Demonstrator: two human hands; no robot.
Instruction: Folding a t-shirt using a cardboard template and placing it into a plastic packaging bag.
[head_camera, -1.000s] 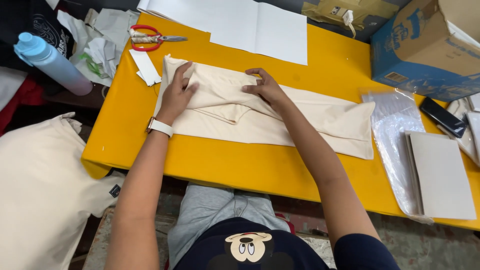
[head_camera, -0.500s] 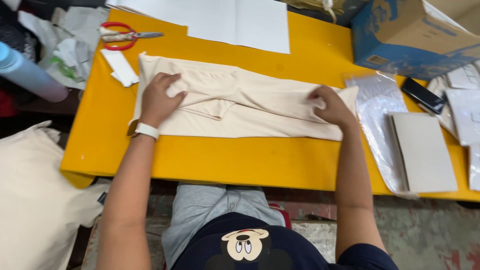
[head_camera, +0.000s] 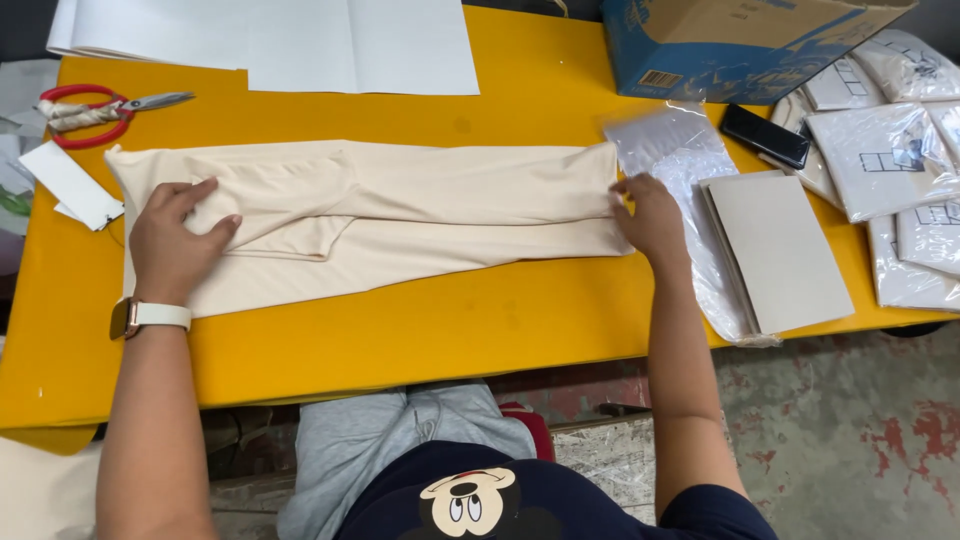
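Head camera pictures showed a folded cream cloth (head_camera: 400, 215) laid long across the yellow table (head_camera: 400, 330). The left hand (head_camera: 175, 240) was pressed flat on the left end of the cloth, with the fingers spread. The right hand (head_camera: 650, 215) was at the right end, and the cloth's edge was pinched between thumb and fingers.

Red-handled scissors (head_camera: 95, 108) were seen at the far left, just beyond the cloth. A white paper tag (head_camera: 72, 185) was laid beside the cloth's left end. Big white paper sheets (head_camera: 280, 40) were spread at the far edge. A clear plastic bag (head_camera: 675, 150) and a grey card board (head_camera: 780, 250) were right beside the right hand. A black phone (head_camera: 765, 135), a blue cardboard box (head_camera: 730, 40) and packed white bundles (head_camera: 880, 150) were farther right. Nothing was in the way of either hand.

Half a second before, the right hand had been placed on top of the cloth's right end; now it was moved to the very edge, and the cloth was pulled straighter. The left hand was kept in the same place.

A worn concrete floor with red patches (head_camera: 880, 430) was seen below the table.
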